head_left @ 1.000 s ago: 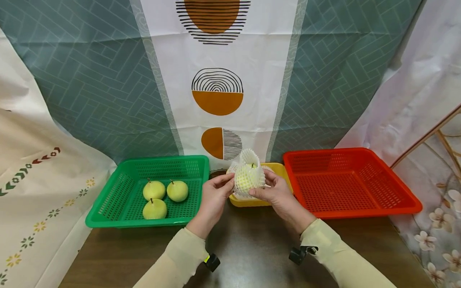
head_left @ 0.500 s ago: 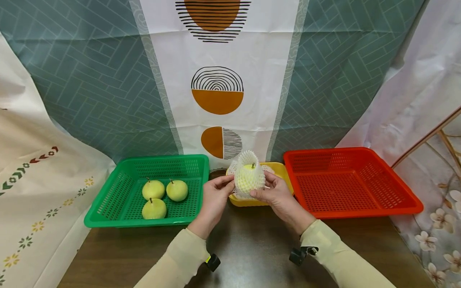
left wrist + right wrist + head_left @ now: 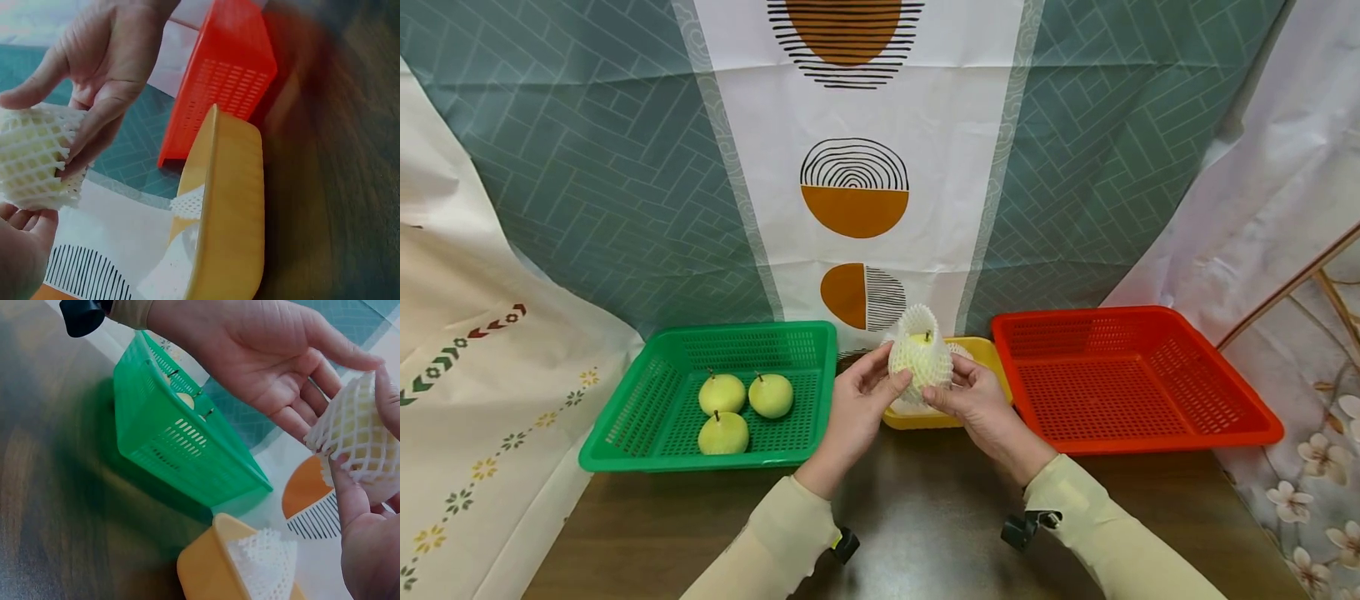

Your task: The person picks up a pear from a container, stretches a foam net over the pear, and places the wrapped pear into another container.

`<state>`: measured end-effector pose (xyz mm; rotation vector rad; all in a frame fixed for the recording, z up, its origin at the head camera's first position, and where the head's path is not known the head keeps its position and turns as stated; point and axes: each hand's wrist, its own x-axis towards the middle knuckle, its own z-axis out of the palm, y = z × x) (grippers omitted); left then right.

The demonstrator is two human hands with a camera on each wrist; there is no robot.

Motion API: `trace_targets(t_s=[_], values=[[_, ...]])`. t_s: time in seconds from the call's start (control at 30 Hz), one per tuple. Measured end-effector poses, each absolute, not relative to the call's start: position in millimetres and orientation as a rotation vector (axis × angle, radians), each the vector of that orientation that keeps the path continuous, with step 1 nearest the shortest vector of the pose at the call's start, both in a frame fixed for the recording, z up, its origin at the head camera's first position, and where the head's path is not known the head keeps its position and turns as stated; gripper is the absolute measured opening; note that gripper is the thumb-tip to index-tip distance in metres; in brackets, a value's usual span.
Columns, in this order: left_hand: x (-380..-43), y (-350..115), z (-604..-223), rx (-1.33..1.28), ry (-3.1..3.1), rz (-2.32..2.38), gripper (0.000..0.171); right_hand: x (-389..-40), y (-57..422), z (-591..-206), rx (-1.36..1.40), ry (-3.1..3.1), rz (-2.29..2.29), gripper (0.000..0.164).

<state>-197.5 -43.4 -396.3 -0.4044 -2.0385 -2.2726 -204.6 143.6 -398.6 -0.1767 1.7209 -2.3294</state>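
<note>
A round yellow-green pear [image 3: 924, 340] with a short stem sits upright inside a white foam net sleeve [image 3: 917, 362], whose top edge stands above the fruit. From the left side my left hand [image 3: 862, 408] holds the sleeved pear, thumb on its front and fingers behind. My right hand [image 3: 983, 410] grips the opposite side, its thumb low on the netting. In the right wrist view the netting wraps the pear between both hands. Both hands are raised over the yellow basket [image 3: 921, 422], which holds more white foam sleeves [image 3: 269, 556].
On the left, a green basket [image 3: 707, 463] holds three bare pears [image 3: 771, 396]. A red basket [image 3: 1138, 446] stands on the right, nothing visible inside. All rest on a dark wooden table [image 3: 925, 508], with a patterned cloth [image 3: 610, 167] hanging behind.
My left hand has shifted right and slightly up, its thumb now overlapping the sleeve's front. The sleeved pear has risen a little. My right hand stays nearly still.
</note>
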Motion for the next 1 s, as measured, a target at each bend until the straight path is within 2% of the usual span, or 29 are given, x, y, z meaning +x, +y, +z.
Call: trace_targets(t_s=[0.1,0.3,0.67,1.0], values=[[-196.5,-40.8,-391.6,-0.397,-2.037,-2.302,0.051,-204.3,145.1,-396.8,-0.226,1.69,-2.339,0.055],[-186.9,-41.4,-371.3,-0.324,-2.125,-2.291,0.051,-205.7,145.6,-396.1,-0.216,1.58,-2.41,0.052],[-189.1,-41.5,-371.6,-0.343,-2.116,-2.338,0.055,-204.6,141.2,-393.8,-0.134,1.549,-2.455,0.042],[-202.8,-39.6,-394.7,-0.285,-2.059,-2.31,0.05,-205.5,144.0,-392.8,-0.174,1.98,-2.132,0.051]])
